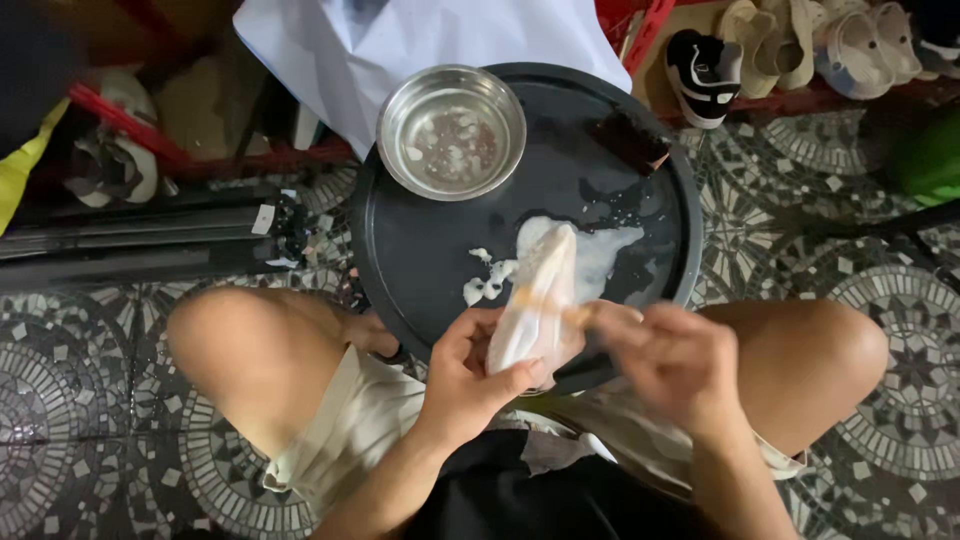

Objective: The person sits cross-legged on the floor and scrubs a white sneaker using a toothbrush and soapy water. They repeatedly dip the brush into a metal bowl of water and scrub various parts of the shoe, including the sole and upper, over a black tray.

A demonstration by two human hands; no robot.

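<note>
Lower centre of the frame: the left hand (470,375) clasps a white soapy shoe (540,300) over the near rim of a round black tray (420,260), its long axis running up-frame. The blurred right hand (680,360), fingers curled at the shoe's right side, pinches something indistinct; a steel bowl (451,131) sits farther up.

We sit with a round tray (420,260) on the floor (880,290) before our knees. A metal bowl (451,131) stands on the tray's far left part; a brush (628,140) lies on its far right. Foam (600,255) lies on the tray's near middle. Above the near rim, our left hand (470,375) holds a shoe (540,300), our right hand (670,360) just right of it. More shoes (800,45) stand behind the tray, far right.
</note>
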